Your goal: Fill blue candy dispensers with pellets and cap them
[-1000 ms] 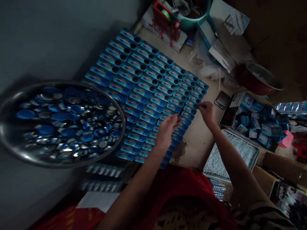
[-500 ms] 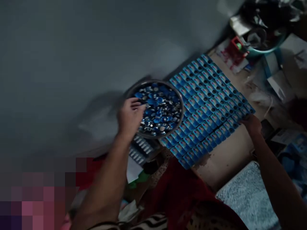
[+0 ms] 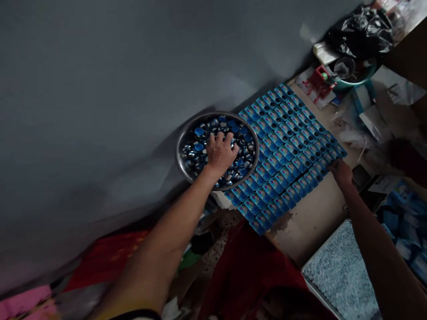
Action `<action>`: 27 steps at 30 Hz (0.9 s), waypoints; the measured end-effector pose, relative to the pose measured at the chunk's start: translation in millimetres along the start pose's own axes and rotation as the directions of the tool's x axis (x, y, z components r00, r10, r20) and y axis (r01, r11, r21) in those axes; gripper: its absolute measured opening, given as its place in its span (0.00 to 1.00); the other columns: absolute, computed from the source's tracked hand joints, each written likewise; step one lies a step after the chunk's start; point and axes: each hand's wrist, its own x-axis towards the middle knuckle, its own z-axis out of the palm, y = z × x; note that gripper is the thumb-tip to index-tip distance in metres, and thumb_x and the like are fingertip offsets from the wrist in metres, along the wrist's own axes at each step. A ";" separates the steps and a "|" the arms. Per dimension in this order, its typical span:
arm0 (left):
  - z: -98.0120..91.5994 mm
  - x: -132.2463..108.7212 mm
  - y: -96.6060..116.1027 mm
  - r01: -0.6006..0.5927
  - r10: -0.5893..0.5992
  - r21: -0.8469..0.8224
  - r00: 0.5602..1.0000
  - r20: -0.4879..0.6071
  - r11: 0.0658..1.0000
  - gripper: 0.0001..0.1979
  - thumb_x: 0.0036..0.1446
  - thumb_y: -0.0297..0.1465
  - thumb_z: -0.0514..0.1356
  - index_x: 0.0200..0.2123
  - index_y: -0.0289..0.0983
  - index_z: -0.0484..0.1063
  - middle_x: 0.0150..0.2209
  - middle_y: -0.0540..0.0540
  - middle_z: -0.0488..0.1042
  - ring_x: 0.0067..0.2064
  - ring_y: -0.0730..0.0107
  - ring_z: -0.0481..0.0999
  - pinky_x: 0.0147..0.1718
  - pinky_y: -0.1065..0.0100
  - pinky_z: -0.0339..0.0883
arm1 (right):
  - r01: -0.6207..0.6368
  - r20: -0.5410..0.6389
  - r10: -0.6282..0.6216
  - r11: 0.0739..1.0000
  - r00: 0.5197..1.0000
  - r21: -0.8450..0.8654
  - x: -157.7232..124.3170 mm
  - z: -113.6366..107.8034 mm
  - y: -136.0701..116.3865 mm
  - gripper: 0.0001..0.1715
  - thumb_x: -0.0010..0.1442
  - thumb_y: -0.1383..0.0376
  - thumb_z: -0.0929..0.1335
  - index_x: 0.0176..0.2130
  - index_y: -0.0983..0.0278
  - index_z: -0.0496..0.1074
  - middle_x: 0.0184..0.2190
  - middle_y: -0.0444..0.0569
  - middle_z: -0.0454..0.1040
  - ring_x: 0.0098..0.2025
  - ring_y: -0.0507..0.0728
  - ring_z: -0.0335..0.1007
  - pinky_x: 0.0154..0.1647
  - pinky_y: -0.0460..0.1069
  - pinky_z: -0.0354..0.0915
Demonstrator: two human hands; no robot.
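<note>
A round steel tray [image 3: 183,133] full of blue and silver caps [image 3: 199,146] stands against the grey wall. My left hand [image 3: 220,153] lies on the caps with its fingers spread, palm down. To the right, many blue cards [image 3: 287,146] lie in tight rows on the board. My right hand [image 3: 339,171] rests at the right edge of those rows, fingers curled against the cards; what it holds, if anything, is hidden.
A grey wall [image 3: 116,89] fills the left. A teal bowl [image 3: 353,75], a red tape dispenser [image 3: 318,75] and a black bag [image 3: 363,26] sit at the back right. A tray of small grey pieces [image 3: 340,271] lies at lower right, blue packets [image 3: 405,222] beside it.
My left hand left the rows of cards, swung left and came down on the caps in the steel tray. The view swung left too. My right hand stayed at the cards' right edge.
</note>
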 end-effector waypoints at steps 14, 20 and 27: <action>-55.4 -2.5 -2.6 0.453 -0.360 -0.865 0.861 0.360 0.217 0.14 0.63 0.43 0.62 0.32 0.39 0.72 0.27 0.48 0.72 0.22 0.73 0.65 0.24 0.68 0.60 | 0.116 -0.014 -0.115 0.972 0.993 0.205 -47.5 -37.3 -14.0 0.14 0.58 0.56 0.78 0.39 0.61 0.78 0.40 0.55 0.83 0.46 0.66 0.79 0.43 0.54 0.67; -38.5 -55.3 108.0 0.694 0.116 -0.704 0.719 0.685 -0.148 0.19 0.63 0.49 0.67 0.35 0.38 0.76 0.27 0.48 0.75 0.20 0.75 0.67 0.17 0.72 0.58 | 0.466 -0.230 -0.494 0.432 0.839 0.772 -140.2 -58.5 -113.1 0.18 0.65 0.51 0.73 0.50 0.56 0.80 0.42 0.48 0.82 0.37 0.57 0.77 0.43 0.53 0.73; 30.6 -100.3 179.2 0.842 0.091 -0.532 0.525 0.847 0.093 0.31 0.62 0.61 0.61 0.32 0.37 0.79 0.22 0.47 0.73 0.18 0.71 0.67 0.14 0.70 0.55 | 0.427 -0.088 -0.588 0.468 0.804 0.773 -158.4 -23.6 -110.1 0.16 0.59 0.69 0.73 0.47 0.58 0.82 0.40 0.46 0.79 0.41 0.55 0.74 0.48 0.50 0.71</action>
